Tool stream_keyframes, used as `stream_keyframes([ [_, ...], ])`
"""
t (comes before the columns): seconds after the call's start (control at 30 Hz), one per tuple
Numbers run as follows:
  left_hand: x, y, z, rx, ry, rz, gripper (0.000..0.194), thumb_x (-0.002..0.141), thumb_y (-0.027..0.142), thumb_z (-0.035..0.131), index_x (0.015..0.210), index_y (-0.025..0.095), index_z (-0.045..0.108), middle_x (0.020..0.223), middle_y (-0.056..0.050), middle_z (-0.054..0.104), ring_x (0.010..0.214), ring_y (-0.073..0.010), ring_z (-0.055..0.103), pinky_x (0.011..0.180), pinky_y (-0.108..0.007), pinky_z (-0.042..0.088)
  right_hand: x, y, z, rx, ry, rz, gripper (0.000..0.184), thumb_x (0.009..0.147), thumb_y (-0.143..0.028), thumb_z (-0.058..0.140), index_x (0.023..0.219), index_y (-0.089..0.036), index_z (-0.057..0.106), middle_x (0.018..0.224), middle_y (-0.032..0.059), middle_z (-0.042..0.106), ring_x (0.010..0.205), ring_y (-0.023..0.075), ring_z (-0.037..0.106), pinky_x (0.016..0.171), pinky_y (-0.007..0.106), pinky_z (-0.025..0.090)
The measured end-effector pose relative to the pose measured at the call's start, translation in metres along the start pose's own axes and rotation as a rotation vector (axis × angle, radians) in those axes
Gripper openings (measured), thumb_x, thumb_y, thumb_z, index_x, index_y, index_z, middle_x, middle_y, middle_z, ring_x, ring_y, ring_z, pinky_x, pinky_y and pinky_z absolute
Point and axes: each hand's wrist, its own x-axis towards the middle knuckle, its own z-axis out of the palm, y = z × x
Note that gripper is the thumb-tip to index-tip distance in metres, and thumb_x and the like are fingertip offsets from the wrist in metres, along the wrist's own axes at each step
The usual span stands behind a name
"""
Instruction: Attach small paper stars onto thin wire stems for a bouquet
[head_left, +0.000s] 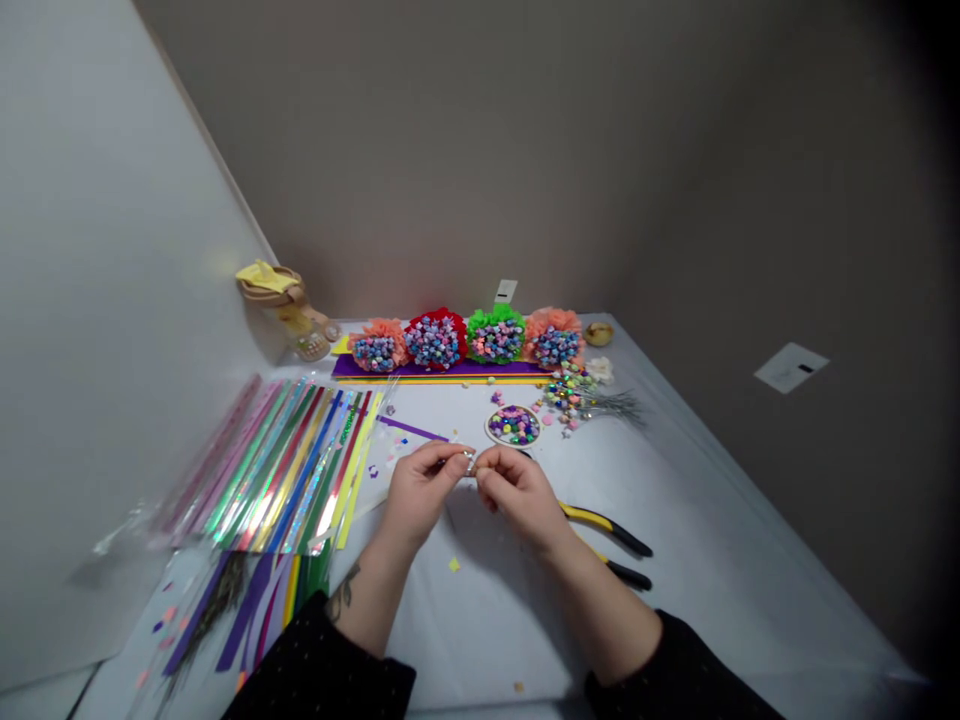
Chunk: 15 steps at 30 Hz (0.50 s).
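My left hand (421, 487) and my right hand (516, 492) meet above the middle of the white table (697, 560). Both pinch one tiny shiny silver piece (469, 461) between thumb and fingertips; it looks like a folded bit of paper strip, too small to name surely. Just beyond the hands sits a small round dish (514, 425) filled with little coloured paper stars. A purple paper strip (412, 429) lies to the left of the dish.
Many coloured and holographic paper strips (292, 465) fan out at the left. Yellow-handled pliers (609, 545) lie right of my right hand. Several crepe-paper bouquets of stars (465, 338) line the back wall. Loose stars and wire stems (592, 400) lie at the back right.
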Motion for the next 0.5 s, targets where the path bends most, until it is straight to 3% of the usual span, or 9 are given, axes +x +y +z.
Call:
stream_keyframes([
  [0.13,0.001,-0.002,0.0,0.011,-0.009,-0.017,0.013,0.073,0.026,0.066,0.077,0.016,0.072,0.077,-0.004,0.07,0.071,-0.0152,0.063,0.066,-0.024,0.049,-0.001,0.0,-0.001,-0.079,0.026,-0.02,0.012,0.076,-0.027,0.051,0.068,-0.02,0.046,0.051,-0.0072,0.04,0.045,0.0084,0.036,0.045,0.02,0.03],
  [0.33,-0.001,0.002,0.0,0.156,-0.049,0.046,0.012,0.074,0.025,0.066,0.076,0.016,0.073,0.076,-0.005,0.069,0.073,-0.0155,0.062,0.068,-0.025,0.049,-0.01,-0.008,-0.001,-0.553,0.129,-0.341,0.014,0.08,-0.017,0.045,0.066,-0.019,0.046,0.057,-0.0033,0.048,0.053,0.0101,0.044,0.053,0.022,0.033],
  [0.5,-0.002,0.005,0.0,0.192,-0.074,0.123,0.01,0.075,0.024,0.065,0.076,0.017,0.073,0.075,-0.005,0.069,0.072,-0.0151,0.062,0.067,-0.025,0.048,-0.015,-0.012,0.001,-0.607,0.185,-0.416,0.016,0.081,-0.015,0.045,0.066,-0.019,0.046,0.057,-0.0031,0.049,0.05,0.0094,0.045,0.051,0.021,0.034],
])
